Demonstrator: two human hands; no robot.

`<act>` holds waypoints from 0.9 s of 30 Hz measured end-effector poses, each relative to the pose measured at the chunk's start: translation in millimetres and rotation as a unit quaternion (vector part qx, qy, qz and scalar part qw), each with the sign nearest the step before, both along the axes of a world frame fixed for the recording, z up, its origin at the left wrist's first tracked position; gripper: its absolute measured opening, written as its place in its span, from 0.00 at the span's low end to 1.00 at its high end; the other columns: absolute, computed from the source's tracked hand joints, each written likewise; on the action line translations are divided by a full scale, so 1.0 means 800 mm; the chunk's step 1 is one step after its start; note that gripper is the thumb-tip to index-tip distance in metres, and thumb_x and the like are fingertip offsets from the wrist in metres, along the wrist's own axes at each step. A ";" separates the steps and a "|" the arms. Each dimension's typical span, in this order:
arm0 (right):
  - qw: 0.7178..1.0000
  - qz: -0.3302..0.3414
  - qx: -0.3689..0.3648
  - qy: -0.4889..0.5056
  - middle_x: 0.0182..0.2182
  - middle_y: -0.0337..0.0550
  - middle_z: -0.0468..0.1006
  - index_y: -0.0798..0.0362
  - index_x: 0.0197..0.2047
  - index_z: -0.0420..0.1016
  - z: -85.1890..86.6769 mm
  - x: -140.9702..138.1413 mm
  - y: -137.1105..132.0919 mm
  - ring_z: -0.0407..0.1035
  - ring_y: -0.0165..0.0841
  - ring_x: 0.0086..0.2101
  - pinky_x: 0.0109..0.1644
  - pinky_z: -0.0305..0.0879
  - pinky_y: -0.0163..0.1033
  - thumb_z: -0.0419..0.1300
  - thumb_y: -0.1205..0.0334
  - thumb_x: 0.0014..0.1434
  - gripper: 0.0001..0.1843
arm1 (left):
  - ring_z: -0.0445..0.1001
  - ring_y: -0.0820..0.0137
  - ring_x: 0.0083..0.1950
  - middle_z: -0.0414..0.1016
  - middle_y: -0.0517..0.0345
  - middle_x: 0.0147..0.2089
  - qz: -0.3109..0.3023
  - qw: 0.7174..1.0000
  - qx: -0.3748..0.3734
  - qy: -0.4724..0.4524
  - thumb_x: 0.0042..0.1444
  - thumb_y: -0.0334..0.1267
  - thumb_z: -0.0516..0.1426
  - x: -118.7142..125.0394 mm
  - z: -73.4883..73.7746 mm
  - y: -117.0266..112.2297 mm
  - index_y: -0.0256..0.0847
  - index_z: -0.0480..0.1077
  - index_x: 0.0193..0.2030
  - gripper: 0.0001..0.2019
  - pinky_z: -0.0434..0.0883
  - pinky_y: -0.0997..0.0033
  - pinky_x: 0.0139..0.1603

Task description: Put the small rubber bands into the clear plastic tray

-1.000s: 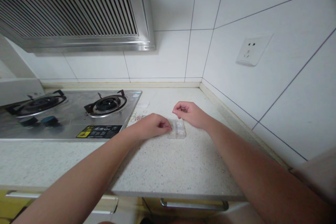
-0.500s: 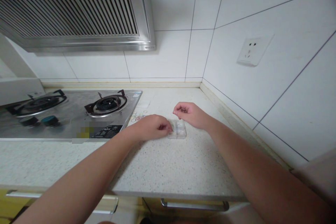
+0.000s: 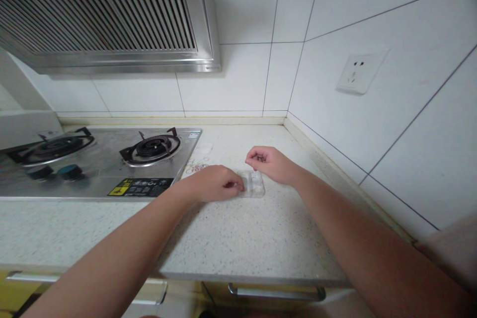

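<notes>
A small clear plastic box with compartments lies on the counter between my hands. My left hand is closed, its fingertips bent down at the box's left part; what they pinch, if anything, is too small to make out. Just above the box's far right corner, my right hand holds thumb and fingers pressed together, and anything between them cannot be seen. Several thin small rings, some reddish, lie in a loose group behind my left wrist. Past them rests a flat clear piece, perhaps a lid.
To the left is a steel gas stove with a near burner and knobs. A range hood hangs above it. Tiled walls meet at the back right corner, with a power socket. Drawers with metal handles sit below the counter edge.
Almost nothing differs. My left hand has shifted very slightly down, and the right hand stays beside the box in the same pinch.
</notes>
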State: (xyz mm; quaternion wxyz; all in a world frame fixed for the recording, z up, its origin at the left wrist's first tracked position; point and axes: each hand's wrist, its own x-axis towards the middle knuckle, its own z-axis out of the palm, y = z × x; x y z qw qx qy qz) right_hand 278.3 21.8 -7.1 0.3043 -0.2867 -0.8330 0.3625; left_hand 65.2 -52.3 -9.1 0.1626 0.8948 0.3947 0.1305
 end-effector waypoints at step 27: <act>0.999 -0.005 0.040 -0.017 0.26 0.37 0.70 0.54 0.35 0.74 -0.001 0.005 0.003 0.61 0.28 0.28 0.31 0.56 0.36 0.59 0.53 0.60 0.12 | 0.73 0.67 0.37 0.79 0.54 0.39 0.318 0.931 0.176 0.028 0.63 0.44 0.51 -0.116 0.017 0.037 0.43 0.77 0.42 0.14 0.61 0.70 0.35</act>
